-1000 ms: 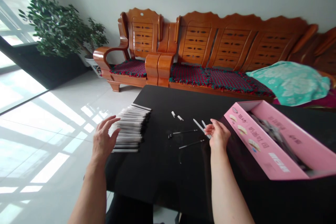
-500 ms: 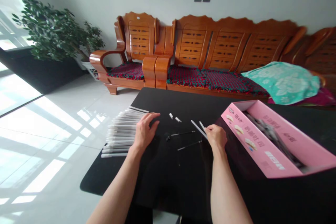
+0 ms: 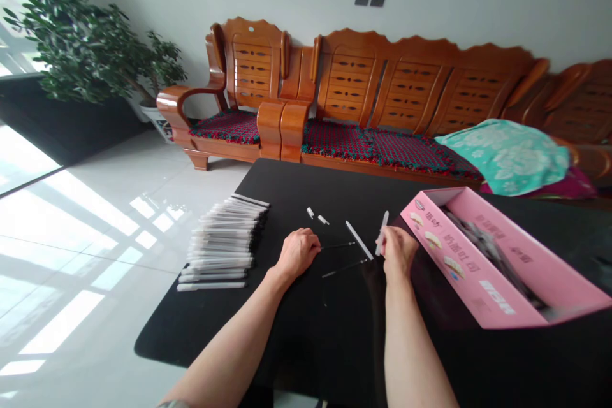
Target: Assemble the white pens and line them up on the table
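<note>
My right hand (image 3: pixel 398 253) is closed round a clear white pen barrel (image 3: pixel 382 232) and holds it tilted up off the black table (image 3: pixel 296 325). My left hand (image 3: pixel 299 251) is curled over the end of a thin black refill (image 3: pixel 338 245) lying on the table. A second refill (image 3: pixel 345 266) and another clear barrel (image 3: pixel 358 240) lie between my hands. Two small white caps (image 3: pixel 316 215) rest a little farther back. A row of finished white pens (image 3: pixel 224 242) lies at the table's left side.
An open pink cardboard box (image 3: pixel 482 287) with dark pen parts inside stands at the right. Behind the table is a wooden sofa set (image 3: pixel 382 86) with red cushions and a teal cloth (image 3: pixel 507 156). A potted plant (image 3: pixel 90 44) stands at the far left on a glossy tiled floor.
My left hand left the pen pile and moved right onto the refill. My right hand has lifted one barrel off the table.
</note>
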`<move>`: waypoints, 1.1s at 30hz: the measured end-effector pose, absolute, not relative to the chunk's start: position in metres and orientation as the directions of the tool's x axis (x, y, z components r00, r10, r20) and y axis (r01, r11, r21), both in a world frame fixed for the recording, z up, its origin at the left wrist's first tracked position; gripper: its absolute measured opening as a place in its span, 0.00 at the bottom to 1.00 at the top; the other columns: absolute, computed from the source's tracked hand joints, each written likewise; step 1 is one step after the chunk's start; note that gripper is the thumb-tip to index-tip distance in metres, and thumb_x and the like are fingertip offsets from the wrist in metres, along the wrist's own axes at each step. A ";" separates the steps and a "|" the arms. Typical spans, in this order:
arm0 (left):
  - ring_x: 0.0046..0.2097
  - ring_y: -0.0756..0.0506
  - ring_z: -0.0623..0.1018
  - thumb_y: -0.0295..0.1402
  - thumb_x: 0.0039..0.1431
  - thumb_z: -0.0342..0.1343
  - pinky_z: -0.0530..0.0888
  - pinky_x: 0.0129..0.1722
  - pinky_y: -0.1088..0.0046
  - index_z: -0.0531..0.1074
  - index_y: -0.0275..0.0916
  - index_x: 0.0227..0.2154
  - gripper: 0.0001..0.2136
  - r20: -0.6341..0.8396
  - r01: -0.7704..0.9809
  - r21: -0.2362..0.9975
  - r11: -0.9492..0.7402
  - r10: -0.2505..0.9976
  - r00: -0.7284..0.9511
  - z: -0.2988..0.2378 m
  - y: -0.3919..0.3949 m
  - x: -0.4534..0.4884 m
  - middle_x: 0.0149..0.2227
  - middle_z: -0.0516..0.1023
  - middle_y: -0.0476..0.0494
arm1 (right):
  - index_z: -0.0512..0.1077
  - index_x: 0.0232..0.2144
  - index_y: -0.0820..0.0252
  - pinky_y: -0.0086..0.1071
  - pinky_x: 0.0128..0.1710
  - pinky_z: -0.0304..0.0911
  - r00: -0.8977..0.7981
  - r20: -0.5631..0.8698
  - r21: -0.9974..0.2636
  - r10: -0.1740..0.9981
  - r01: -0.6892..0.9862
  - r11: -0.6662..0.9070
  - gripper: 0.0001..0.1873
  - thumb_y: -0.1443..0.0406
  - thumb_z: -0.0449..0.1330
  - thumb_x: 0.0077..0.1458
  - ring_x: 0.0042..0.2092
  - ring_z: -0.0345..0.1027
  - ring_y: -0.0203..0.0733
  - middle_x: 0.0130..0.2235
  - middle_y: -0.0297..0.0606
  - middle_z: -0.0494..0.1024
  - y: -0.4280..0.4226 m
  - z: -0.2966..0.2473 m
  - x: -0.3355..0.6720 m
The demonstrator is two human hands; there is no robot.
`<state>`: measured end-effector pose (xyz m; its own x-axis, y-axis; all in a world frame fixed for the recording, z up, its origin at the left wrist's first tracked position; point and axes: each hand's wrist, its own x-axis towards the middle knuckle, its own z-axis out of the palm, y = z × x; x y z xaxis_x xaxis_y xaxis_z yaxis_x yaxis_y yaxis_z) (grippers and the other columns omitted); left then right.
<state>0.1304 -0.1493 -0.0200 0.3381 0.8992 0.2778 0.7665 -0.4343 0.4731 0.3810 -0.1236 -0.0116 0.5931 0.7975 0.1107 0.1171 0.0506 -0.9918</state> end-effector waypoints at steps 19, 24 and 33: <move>0.34 0.49 0.75 0.27 0.62 0.53 0.67 0.35 0.76 0.72 0.39 0.31 0.05 0.384 0.574 0.719 -0.392 0.912 0.143 -0.018 -0.144 0.129 0.31 0.76 0.49 | 0.75 0.31 0.65 0.28 0.24 0.75 0.417 -0.010 -0.807 0.909 -0.541 0.240 0.16 0.69 0.73 0.36 0.24 0.77 0.40 0.27 0.43 0.83 -0.116 -0.021 0.370; 0.34 0.49 0.74 0.26 0.61 0.53 0.66 0.36 0.76 0.72 0.39 0.31 0.05 0.395 0.567 0.715 -0.410 0.905 0.157 -0.018 -0.145 0.132 0.31 0.75 0.49 | 0.75 0.31 0.66 0.28 0.24 0.75 0.407 -0.002 -0.807 0.914 -0.540 0.239 0.17 0.69 0.73 0.36 0.24 0.77 0.40 0.27 0.44 0.83 -0.117 -0.019 0.369; 0.35 0.49 0.75 0.26 0.60 0.54 0.68 0.38 0.75 0.73 0.38 0.31 0.05 0.388 0.530 0.744 -0.407 0.909 0.154 -0.011 -0.147 0.135 0.31 0.76 0.48 | 0.74 0.32 0.64 0.27 0.22 0.74 0.302 -0.012 -0.839 0.953 -0.521 0.155 0.16 0.67 0.73 0.38 0.24 0.77 0.39 0.28 0.41 0.83 -0.121 -0.017 0.356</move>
<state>0.1347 -0.1474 -0.0108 0.1536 0.9088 0.3880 0.5296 -0.4072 0.7441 0.3559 -0.1209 -0.0166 0.3023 0.9532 -0.0116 -0.5213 0.1551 -0.8391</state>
